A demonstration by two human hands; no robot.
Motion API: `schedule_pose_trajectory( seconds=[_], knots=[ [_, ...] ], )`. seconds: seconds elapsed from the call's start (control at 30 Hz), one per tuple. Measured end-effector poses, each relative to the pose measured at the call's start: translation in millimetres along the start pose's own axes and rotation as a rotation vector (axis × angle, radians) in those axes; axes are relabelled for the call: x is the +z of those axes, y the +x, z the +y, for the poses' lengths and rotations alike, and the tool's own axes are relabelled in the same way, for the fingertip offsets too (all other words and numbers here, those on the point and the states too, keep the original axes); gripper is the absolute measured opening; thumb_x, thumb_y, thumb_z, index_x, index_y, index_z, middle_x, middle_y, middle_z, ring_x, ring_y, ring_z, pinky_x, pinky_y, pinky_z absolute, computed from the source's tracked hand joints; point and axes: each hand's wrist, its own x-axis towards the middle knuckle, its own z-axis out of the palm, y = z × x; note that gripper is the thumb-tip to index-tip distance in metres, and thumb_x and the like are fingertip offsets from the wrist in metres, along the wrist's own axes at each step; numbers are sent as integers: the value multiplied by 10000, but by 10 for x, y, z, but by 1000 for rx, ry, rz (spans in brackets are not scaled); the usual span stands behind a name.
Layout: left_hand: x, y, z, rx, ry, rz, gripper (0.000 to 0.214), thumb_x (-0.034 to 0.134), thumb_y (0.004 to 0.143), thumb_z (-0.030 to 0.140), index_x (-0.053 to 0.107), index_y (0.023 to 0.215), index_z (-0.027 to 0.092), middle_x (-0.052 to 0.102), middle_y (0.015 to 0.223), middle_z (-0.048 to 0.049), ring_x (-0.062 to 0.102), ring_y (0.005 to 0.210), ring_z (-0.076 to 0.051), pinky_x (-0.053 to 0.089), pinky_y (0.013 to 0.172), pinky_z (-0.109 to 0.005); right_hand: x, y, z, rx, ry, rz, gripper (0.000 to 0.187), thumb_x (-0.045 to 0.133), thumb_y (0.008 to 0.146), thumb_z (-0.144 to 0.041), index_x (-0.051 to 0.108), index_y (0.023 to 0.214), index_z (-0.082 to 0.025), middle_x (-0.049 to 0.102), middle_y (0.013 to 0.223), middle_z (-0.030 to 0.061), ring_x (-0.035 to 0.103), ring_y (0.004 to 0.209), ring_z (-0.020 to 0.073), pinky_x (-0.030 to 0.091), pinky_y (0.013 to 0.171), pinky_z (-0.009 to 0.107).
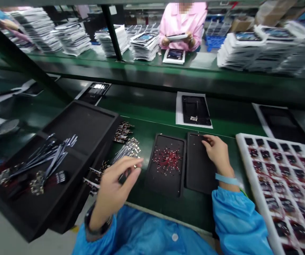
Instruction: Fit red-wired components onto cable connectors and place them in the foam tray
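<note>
The left hand [115,186] is seen raised just left of the black pad bearing red parts [166,163], which is taken as the landmark. Its fingers are drawn narrowly together, thumb against fingertips, above a loose pile of flex cables [126,150]; whether a cable is pinched between them cannot be told, since the fingertips are blurred. The pile lies on the green bench [152,124] directly left of the landmark pad, with a smaller cluster of connector parts [122,131] beyond it, further from the person.

The right hand [217,152] is laid on the plain black pad [198,163] that abuts the landmark pad on its right. Its fingers are curled and held close, with the tips pressed at the pad's far edge; nothing is seen to be gripped. A pale blue wristband [227,179] is worn above a blue sleeve.

Far left of the landmark pad, a black compartment tray [83,120] is noted, with more cables in its nearer compartment. To the right of both pads a white cell tray [250,177] holding small dark components is recorded. Beyond the landmark pad, a dark panel on a white sheet [196,110] is observed. Across the bench, a person in a pink coat [182,23] is seen holding a flat panel, with stacks of trays on either side.
</note>
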Motion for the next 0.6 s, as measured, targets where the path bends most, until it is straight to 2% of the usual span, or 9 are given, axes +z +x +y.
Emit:
schedule_pose_trajectory(
  seconds=[0.03,0.13,0.23,0.3,0.37,0.5,0.6],
  knots=[
    [76,14,-164,-49,104,-42,211,607,977,242,743,1138,245,741,1030,-72,688,870,-209,566,773,-342,-4,1,17,-7,18,-5,351,592,878,-360,748,1124,-165,723,994,142,659,847,283,515,811,426],
    [206,-58,-600,-139,412,-13,238,565,986,226,707,1177,230,712,1109,-88,669,1029,-260,552,930,-415,-78,2,39,19,71,-47,426,625,836,-349,700,1222,-184,734,1085,155,676,829,291,535,803,452],
    [242,-163,-846,-163,624,-25,298,564,966,198,670,1242,229,665,1160,-107,620,1100,-306,528,995,-486,-183,2,30,73,136,-111,437,661,829,-405,682,1227,-224,753,1004,136,700,779,313,541,734,458],
    [260,-183,-926,-145,688,-75,327,581,950,189,661,1264,230,638,1190,-118,601,1101,-313,537,970,-480,-209,3,24,89,153,-127,413,675,836,-485,694,1163,-233,742,844,117,702,769,337,535,725,469],
    [282,-164,-978,-124,721,-117,335,589,937,175,662,1260,230,623,1190,-121,598,1083,-313,544,940,-465,-185,0,25,109,139,-114,438,686,827,-563,699,1105,-225,721,791,106,690,732,324,526,722,463],
    [292,-102,-1049,-92,752,-138,313,572,924,140,671,1210,223,615,1162,-127,597,1054,-315,539,921,-457,-124,-55,17,102,97,-25,560,658,858,-577,641,1249,-177,710,1021,126,623,646,215,511,709,409],
    [256,-69,-1079,-55,748,-149,214,572,927,166,669,1112,212,620,1137,-129,588,1053,-326,525,921,-464,-174,-156,-29,97,134,16,508,568,943,-545,611,1268,-157,696,1004,116,609,685,201,507,728,382]
  ],
)
